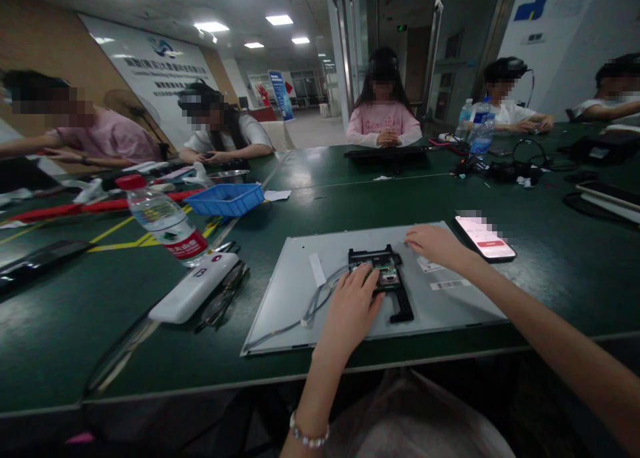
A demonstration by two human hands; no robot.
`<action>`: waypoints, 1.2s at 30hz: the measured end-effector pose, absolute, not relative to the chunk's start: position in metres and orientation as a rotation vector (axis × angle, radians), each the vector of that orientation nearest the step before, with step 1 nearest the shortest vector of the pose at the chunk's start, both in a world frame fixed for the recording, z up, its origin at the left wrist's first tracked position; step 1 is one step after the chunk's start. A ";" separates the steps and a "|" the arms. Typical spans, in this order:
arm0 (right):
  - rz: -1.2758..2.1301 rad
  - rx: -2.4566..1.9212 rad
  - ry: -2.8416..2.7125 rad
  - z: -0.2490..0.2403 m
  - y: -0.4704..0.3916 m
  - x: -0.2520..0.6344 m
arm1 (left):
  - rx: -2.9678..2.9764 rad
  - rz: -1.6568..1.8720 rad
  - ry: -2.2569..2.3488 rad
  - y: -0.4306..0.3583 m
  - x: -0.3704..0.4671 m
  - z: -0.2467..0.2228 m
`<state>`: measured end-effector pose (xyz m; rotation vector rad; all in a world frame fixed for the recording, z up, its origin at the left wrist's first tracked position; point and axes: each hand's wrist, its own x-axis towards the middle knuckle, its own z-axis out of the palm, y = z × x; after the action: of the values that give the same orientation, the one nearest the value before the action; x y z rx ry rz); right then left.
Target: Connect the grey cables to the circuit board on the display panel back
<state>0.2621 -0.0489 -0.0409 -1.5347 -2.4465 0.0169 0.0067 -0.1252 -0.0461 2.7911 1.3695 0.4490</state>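
A flat silver-grey display panel [300, 265] lies on the green table in front of me. On its middle sits a black plastic bracket [403, 305] with a green circuit board [389, 271] in it, and grey cables [313, 311] trail off to the left. My left hand [353, 301] rests flat with stretched fingers over the left part of the bracket and board. Near the panel's far right edge is my right hand [430, 245], its fingers drawn together low over the panel; whatever is between the fingertips is too small to name.
To the left stand a tilted water bottle [170, 225], a white power bank [193, 291], eyeglasses [225, 298] and a blue tray [227, 199]. A lit phone [485, 237] lies right of the panel. Several people sit around the table; a black flat object [387, 154] lies before the one opposite.
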 end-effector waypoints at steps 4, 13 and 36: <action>0.112 -1.494 -2.437 -0.058 -0.047 0.271 | 2.797 0.462 1.330 -0.115 -0.002 -0.025; 0.017 -1.448 -2.388 -0.066 -0.047 0.271 | 2.695 0.297 1.168 -0.058 -0.037 0.025; 0.118 -1.325 -2.403 -0.044 -0.021 0.173 | 2.525 0.267 0.983 -0.059 -0.037 -0.020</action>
<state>0.1733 -0.0206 -0.0443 -1.3252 -2.4029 0.1180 -0.0371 -0.0590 -0.0202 2.5249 0.9828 0.2668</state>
